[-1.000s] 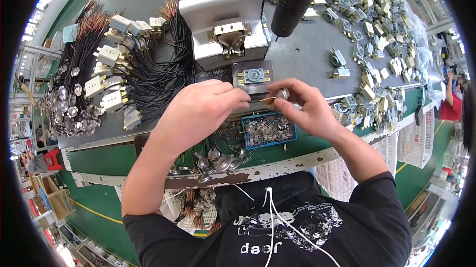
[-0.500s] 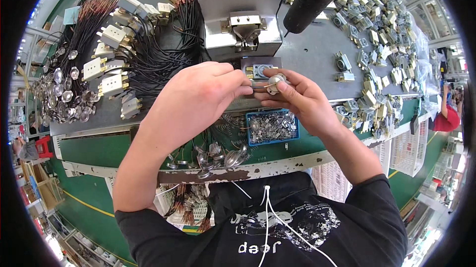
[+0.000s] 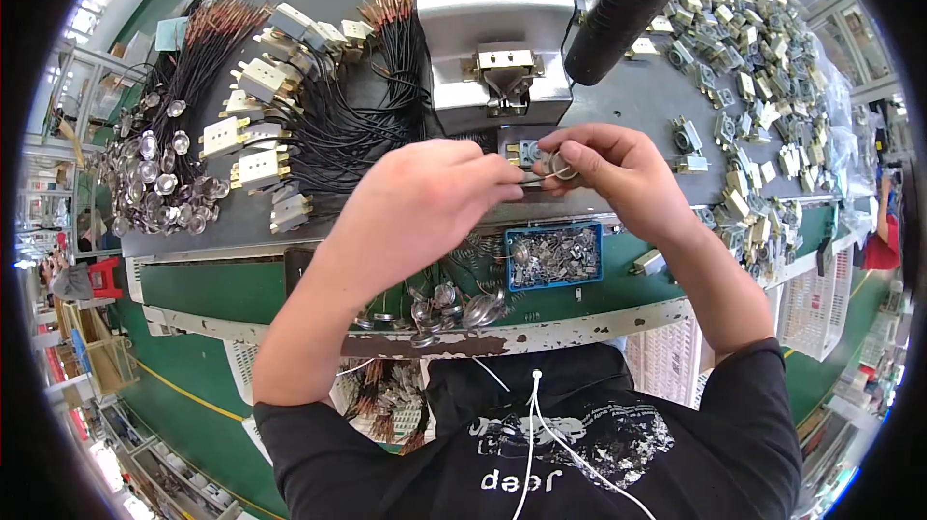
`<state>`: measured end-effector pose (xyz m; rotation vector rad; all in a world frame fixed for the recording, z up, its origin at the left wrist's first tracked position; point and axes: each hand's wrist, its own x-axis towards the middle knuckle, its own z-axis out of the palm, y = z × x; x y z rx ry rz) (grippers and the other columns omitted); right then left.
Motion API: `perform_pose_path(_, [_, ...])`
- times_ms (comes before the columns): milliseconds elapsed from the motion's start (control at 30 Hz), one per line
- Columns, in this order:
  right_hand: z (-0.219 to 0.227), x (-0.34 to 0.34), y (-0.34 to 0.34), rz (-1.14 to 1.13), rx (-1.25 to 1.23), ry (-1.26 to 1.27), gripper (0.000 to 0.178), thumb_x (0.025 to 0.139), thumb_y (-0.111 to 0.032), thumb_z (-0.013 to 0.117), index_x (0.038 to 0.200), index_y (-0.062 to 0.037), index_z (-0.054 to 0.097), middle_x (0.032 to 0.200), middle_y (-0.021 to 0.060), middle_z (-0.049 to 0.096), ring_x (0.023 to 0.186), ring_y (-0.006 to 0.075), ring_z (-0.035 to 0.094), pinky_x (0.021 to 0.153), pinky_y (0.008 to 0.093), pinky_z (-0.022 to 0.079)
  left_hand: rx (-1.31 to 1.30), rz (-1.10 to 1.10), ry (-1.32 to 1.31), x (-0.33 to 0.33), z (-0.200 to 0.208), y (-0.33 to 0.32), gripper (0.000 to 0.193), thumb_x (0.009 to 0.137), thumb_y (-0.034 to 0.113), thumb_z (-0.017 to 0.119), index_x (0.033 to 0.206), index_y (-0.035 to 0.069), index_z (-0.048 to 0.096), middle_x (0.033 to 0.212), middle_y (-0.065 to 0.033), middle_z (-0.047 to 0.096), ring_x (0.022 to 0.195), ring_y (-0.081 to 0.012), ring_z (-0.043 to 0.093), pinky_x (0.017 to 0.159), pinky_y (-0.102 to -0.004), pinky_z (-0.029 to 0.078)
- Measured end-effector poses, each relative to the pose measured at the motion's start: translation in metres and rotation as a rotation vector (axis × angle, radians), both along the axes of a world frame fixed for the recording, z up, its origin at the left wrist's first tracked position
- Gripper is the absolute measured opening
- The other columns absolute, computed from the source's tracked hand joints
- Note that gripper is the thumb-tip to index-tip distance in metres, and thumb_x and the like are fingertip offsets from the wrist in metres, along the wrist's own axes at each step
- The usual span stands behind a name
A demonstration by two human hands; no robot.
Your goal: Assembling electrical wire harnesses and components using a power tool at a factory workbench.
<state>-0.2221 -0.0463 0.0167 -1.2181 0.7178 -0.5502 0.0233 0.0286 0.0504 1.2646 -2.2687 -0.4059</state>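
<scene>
- Grey surface (image 3: 628, 105) on a workshop floor bears the parts; clock directions here run from where the two hands meet, twelve being away from the person.
- Right hand (image 3: 618, 170): thumb and fingers closed around a round metal piece (image 3: 561, 168), which sits between the hands, just above the surface's near edge.
- Left hand (image 3: 439, 194): fingertips pinched together on what looks like a short wire (image 3: 533, 180) running toward that piece; the exact grip is partly hidden.
- Just beyond, near twelve, a block with brass tabs (image 3: 527, 151) rests below a silver machine (image 3: 495, 23) at eleven; neither hand is seen gripping it.
- Blue tray (image 3: 556, 284) of small metal parts at six; more round pieces (image 3: 483, 309) lie at seven.
- Wired blocks (image 3: 259, 168) with black wires (image 3: 338, 129) gather at nine, and look like the further-along share.
- Loose blocks (image 3: 746, 85) heap at two, apparently unwired, so much seems left.
- As for the held piece, it looks unfinished: both hands are occupied with it, and it is apart from the block.
</scene>
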Motion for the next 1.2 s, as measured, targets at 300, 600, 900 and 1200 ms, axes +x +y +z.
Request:
perform_pose_path(300, [0.000,0.015,0.026,-0.128,-0.082,-0.144,0.051,0.103,-0.014,0.064,0.148,0.0022,0.048,0.130,0.0190,0.068,0.113,0.0221,0.069,0.101,0.0364,0.055,-0.023,0.076,0.177,0.010,-0.002,0.002,0.012,0.090,0.010,0.073,0.100,0.005,0.069,0.082,-0.0107,0.065,0.076,-0.0304,0.065,0.068,-0.0393,0.052])
perform_pose_path(600, [-0.010,0.029,0.034,-0.266,0.063,-0.336,0.045,0.107,-0.014,0.057,0.147,0.0017,0.047,0.135,0.0202,0.064,0.120,0.0254,0.066,0.104,0.0382,0.054,0.040,0.102,0.281,0.003,-0.006,0.005,0.013,0.090,0.007,0.074,0.101,0.001,0.070,0.085,-0.0120,0.068,0.077,-0.0284,0.067,0.070,-0.0360,0.052])
perform_pose_path(900, [-0.004,0.027,0.035,-0.319,0.131,-0.412,0.027,0.107,-0.013,0.055,0.130,0.0011,0.060,0.123,0.0172,0.070,0.111,0.0250,0.069,0.101,0.0388,0.053,0.001,0.053,0.353,-0.005,-0.040,0.002,0.017,0.086,0.006,0.074,0.102,0.003,0.071,0.084,-0.0065,0.071,0.078,-0.0266,0.071,0.071,-0.0358,0.055])
perform_pose_path(1200, [0.012,0.015,0.000,0.271,-0.498,0.372,0.019,0.102,-0.008,0.061,0.114,0.0046,0.069,0.101,0.0112,0.075,0.090,0.0156,0.072,0.084,0.0311,0.057,-0.109,-0.055,-0.224,0.017,-0.006,0.013,0.020,0.079,0.012,0.073,0.100,0.011,0.073,0.078,-0.0027,0.057,0.080,-0.0218,0.062,0.075,-0.0370,0.049])
